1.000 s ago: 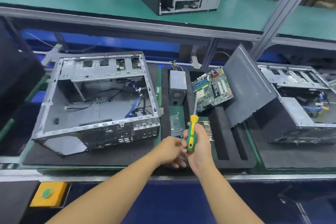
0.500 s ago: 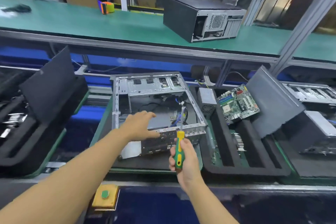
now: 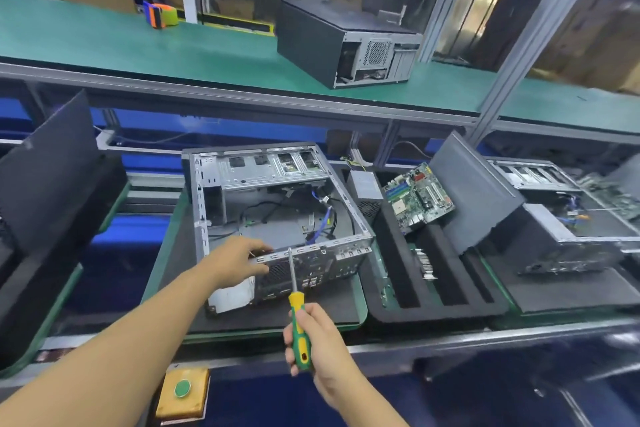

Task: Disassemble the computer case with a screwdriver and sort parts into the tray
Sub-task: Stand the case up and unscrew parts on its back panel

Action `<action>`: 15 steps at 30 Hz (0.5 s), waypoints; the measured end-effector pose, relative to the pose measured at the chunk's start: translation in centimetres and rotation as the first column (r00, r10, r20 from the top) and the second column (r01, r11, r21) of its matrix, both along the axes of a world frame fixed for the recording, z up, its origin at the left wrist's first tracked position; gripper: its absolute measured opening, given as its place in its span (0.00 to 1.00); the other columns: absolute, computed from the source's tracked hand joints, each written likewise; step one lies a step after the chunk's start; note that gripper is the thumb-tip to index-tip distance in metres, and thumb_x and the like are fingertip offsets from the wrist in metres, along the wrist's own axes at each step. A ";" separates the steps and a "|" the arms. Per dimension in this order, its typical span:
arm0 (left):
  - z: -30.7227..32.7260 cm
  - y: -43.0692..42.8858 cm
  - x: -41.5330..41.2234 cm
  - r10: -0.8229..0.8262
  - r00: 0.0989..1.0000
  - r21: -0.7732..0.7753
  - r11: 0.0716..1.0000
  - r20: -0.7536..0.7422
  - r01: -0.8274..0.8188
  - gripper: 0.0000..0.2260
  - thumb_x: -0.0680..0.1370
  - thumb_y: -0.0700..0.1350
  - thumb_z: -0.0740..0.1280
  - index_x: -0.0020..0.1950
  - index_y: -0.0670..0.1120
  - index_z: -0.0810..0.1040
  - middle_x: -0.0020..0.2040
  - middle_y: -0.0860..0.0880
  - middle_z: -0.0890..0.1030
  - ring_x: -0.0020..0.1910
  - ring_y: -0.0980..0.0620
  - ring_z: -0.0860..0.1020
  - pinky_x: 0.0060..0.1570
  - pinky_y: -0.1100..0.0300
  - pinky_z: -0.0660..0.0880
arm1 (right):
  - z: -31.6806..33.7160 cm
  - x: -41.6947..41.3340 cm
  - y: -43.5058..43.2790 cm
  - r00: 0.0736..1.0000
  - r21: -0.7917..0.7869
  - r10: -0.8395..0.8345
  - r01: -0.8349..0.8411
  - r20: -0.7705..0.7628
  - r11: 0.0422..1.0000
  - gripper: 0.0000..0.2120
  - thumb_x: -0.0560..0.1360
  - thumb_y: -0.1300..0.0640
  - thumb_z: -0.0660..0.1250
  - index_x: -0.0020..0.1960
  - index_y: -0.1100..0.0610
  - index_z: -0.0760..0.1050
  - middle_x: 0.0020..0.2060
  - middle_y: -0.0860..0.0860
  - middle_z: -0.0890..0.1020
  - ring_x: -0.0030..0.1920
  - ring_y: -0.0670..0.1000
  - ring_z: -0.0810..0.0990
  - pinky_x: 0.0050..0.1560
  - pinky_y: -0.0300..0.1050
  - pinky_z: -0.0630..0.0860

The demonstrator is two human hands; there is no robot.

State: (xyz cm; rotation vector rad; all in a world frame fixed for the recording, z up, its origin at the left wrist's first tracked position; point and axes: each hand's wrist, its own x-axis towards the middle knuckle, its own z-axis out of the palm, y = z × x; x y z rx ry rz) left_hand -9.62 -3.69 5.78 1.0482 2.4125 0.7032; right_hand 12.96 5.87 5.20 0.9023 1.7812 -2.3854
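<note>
An open grey computer case (image 3: 277, 204) lies on a dark mat in front of me, with loose cables inside. My left hand (image 3: 239, 262) grips the near top rail of the case, fingers curled over its edge. A green and yellow screwdriver (image 3: 298, 322) is held in my right hand (image 3: 320, 347), shaft pointing up toward the case's rear panel. To the right stands the black foam tray (image 3: 398, 305), holding a power supply (image 3: 365, 189), a motherboard (image 3: 419, 198) and a grey side panel (image 3: 474, 191).
Another opened case (image 3: 571, 218) sits at the far right. On the raised green shelf stands a closed black case (image 3: 346, 42) and an orange tape dispenser (image 3: 159, 14). Black foam (image 3: 41, 184) fills the left. A yellow box with a green button (image 3: 183, 392) is near me.
The view swung left from the tray to the open case. My left hand left the screwdriver, reached out and took hold of the case's near rail. My right hand kept the screwdriver.
</note>
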 end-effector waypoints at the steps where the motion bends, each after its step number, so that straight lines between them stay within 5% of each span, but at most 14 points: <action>1: -0.1 -0.1 -0.1 0.000 1.000 0.012 1.000 0.001 0.000 0.19 0.76 0.49 0.74 0.67 0.52 0.78 0.61 0.52 0.81 0.59 0.55 0.78 0.63 0.57 0.73 | -0.3 0.0 0.0 1.000 0.000 -0.009 0.009 0.014 1.000 0.07 0.86 0.55 0.57 0.54 0.58 0.69 0.35 0.53 0.78 0.28 0.51 0.73 0.26 0.42 0.68; 9: 0.0 -0.8 0.4 -0.011 1.000 0.071 0.997 -0.028 0.013 0.16 0.77 0.49 0.70 0.65 0.54 0.77 0.61 0.56 0.81 0.58 0.63 0.77 0.58 0.67 0.70 | -1.5 -0.5 0.3 0.996 -0.013 -0.063 0.064 0.068 0.998 0.14 0.85 0.49 0.55 0.54 0.59 0.73 0.33 0.53 0.76 0.25 0.50 0.69 0.25 0.40 0.62; 15: -0.2 -1.2 0.2 0.002 1.000 0.053 0.999 -0.022 0.000 0.18 0.76 0.48 0.71 0.65 0.56 0.76 0.60 0.55 0.81 0.61 0.60 0.78 0.61 0.63 0.73 | -2.0 -0.7 -0.3 0.997 0.008 -0.042 0.041 0.066 0.999 0.15 0.84 0.49 0.55 0.58 0.55 0.78 0.32 0.52 0.75 0.25 0.50 0.66 0.25 0.40 0.60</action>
